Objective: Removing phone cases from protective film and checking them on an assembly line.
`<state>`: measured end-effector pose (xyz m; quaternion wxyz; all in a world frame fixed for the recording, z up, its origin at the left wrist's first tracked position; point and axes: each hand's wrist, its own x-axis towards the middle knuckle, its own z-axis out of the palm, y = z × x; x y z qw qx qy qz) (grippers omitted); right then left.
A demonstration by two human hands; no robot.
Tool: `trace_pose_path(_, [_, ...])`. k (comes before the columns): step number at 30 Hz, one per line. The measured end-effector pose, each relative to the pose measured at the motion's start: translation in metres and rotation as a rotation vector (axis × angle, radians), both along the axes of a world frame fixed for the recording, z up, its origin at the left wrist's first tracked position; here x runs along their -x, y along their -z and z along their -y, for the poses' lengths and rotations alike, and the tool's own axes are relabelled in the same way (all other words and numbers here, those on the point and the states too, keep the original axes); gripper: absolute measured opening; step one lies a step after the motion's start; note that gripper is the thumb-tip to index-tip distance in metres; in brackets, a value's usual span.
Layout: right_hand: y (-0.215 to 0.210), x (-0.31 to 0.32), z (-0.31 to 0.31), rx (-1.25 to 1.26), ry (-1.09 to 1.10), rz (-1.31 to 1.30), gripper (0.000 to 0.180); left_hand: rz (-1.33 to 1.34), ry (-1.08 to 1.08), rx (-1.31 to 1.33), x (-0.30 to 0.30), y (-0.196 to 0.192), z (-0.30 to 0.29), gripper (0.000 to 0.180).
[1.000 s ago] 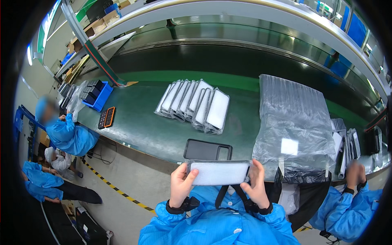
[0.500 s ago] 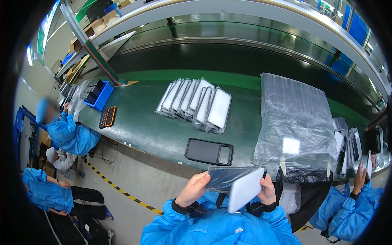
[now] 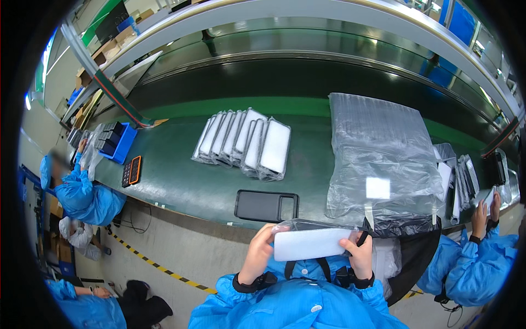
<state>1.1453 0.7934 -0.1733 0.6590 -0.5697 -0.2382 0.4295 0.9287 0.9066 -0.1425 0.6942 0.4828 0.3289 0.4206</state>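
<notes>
A flat white pouch in clear plastic [image 3: 309, 243] is held level before the chest, the left hand [image 3: 257, 257] closed on its left end and the right hand [image 3: 359, 253] on its right. Just beyond, a black phone case [image 3: 266, 206] lies on the green table [image 3: 181, 181]. Farther back lies a row of white bagged packs [image 3: 244, 142], a tall clear-wrapped stack with a white label [image 3: 378, 159] at right and a blue bin of dark items [image 3: 116, 142] at left.

Phone case [image 3: 266, 205] on table [image 3: 181, 183] edge; bagged row [image 3: 244, 142] behind it; bag stack [image 3: 381, 156] right.
</notes>
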Motion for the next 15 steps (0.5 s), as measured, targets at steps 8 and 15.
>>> trace_pose_path(8, [0.005, -0.074, 0.115, -0.162, 0.747, 0.086, 0.02, -0.2, 0.142, -0.266, -0.031, 0.003, -0.005, 0.027])
trace_pose_path(15, [-0.033, -0.098, 0.264, -0.58, 1.042, 0.106, 0.035, -0.161, 0.75, -0.597, -0.129, 0.03, 0.048, 0.027])
